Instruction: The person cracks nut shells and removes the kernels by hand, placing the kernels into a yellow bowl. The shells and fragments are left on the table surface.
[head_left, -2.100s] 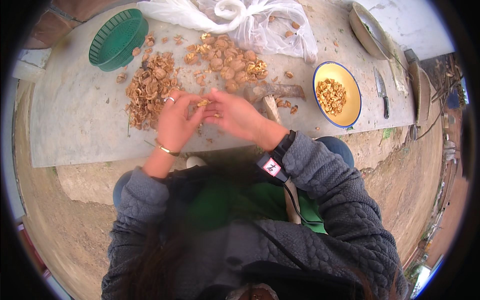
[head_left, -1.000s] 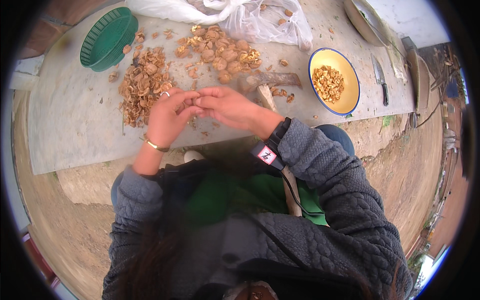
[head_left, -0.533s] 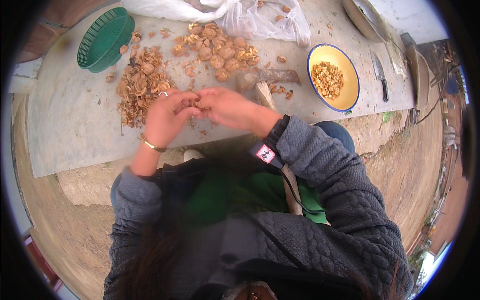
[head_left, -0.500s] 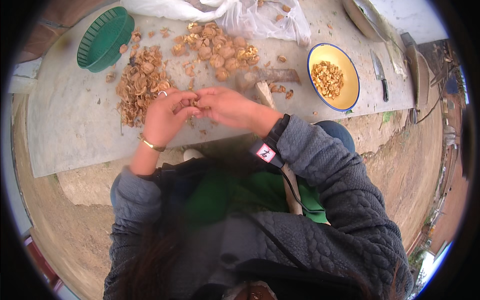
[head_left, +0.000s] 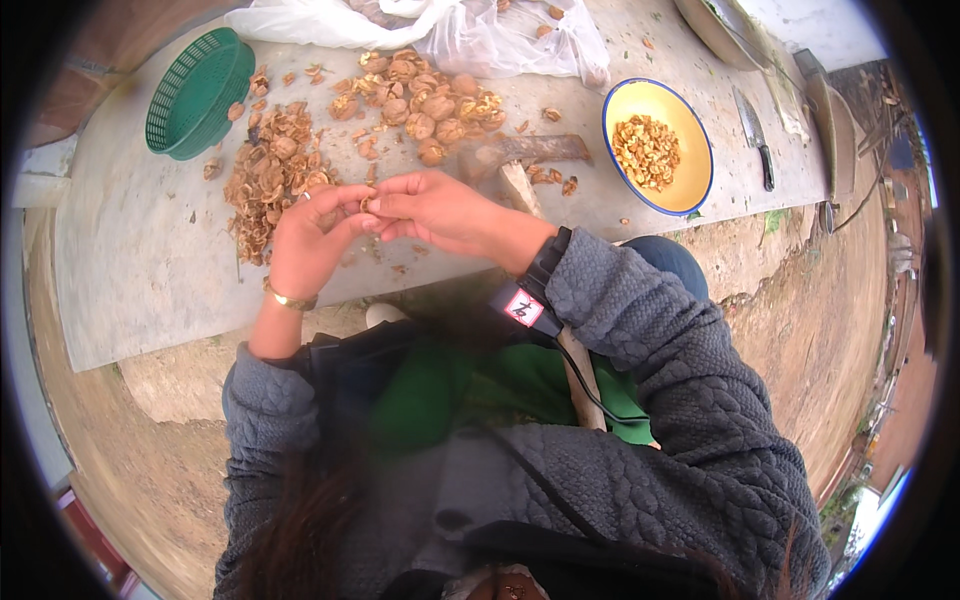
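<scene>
My left hand [head_left: 312,235] and my right hand [head_left: 435,212] meet fingertip to fingertip over the table's near side. Between them they pinch a small walnut piece [head_left: 367,204], mostly hidden by the fingers. Just beyond my left hand lies a heap of broken walnut shells [head_left: 270,175]. Farther back is a pile of walnuts [head_left: 430,105], some whole and some cracked. A hammer [head_left: 525,150] rests to the right of it, its wooden handle pointing toward me. On the right, a yellow bowl [head_left: 692,150] with a blue rim holds walnut kernels [head_left: 645,152].
A green plastic basket [head_left: 200,95] stands at the far left. White plastic bags [head_left: 520,40] lie along the back. A knife [head_left: 755,137] sits right of the bowl, near a large pan-like vessel [head_left: 725,35]. The grey table's front edge [head_left: 200,340] runs before me.
Both hands stay together, fingers shifting on the walnut piece. My right thumb and fingers now show more plainly. The whole scene has slid slightly left in the picture.
</scene>
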